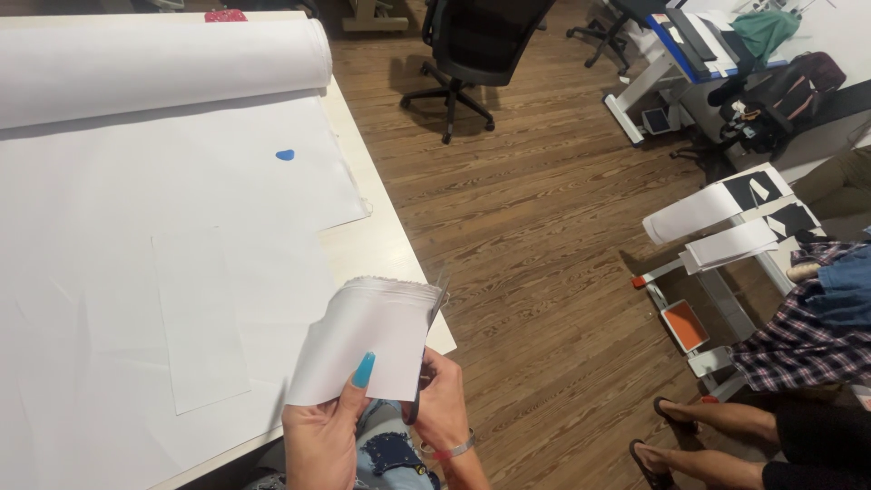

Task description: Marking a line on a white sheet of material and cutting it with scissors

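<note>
My left hand (322, 434) pinches the lower edge of a white fabric piece (367, 338) and holds it up over the table's near corner. Just right of it, my right hand (445, 404) grips dark-handled scissors (426, 349), whose blades run up along the piece's right edge. A large white fabric sheet (118, 272) covers the table (381, 240), with a thick fabric roll (163, 63) at its far side. A white rectangular piece (200, 318) lies flat on the sheet, left of my hands. A small blue chalk (285, 154) rests further up on the sheet.
An office chair (472, 45) stands on the wooden floor beyond the table. To the right are white stands with fabric pieces (726, 227), an orange tray (685, 325), and a seated person's legs and sandalled feet (689, 436) in a plaid garment.
</note>
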